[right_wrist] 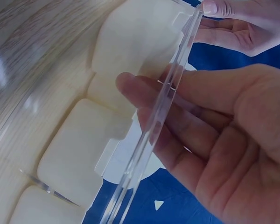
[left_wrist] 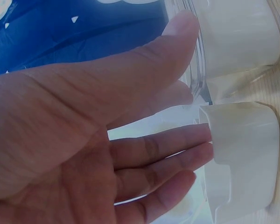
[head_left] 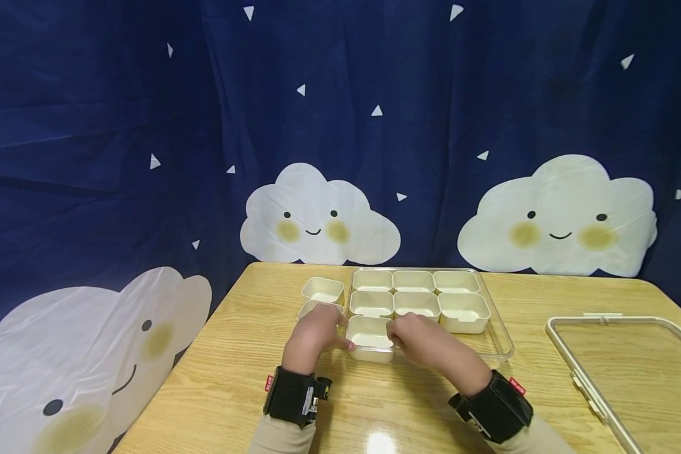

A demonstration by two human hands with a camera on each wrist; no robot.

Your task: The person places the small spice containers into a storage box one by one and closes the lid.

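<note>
A clear rectangular case point(head_left: 507, 343) holds several small cream boxes in rows. Its front-left cream box point(head_left: 370, 334) lies between my two hands. At that box's left front corner, my left hand point(head_left: 313, 337) rests its thumb along the rim; the other fingers point(left_wrist: 163, 144) are fairly straight and reach toward a loose cream box point(left_wrist: 245, 154) outside the case. My right hand point(head_left: 428, 347) pinches the right edge of the front-left box, with curled fingers point(right_wrist: 135, 88) reaching inside the case wall. The thumb tip is partly hidden behind the clear rim.
Two loose cream boxes stand left of the case, the rear one point(head_left: 323, 289) in plain sight, the nearer partly behind my left hand. A clear framed lid point(head_left: 567, 356) with side clips lies at the table's right. Behind the wooden table point(head_left: 232, 378) hangs a dark blue curtain point(head_left: 431, 126).
</note>
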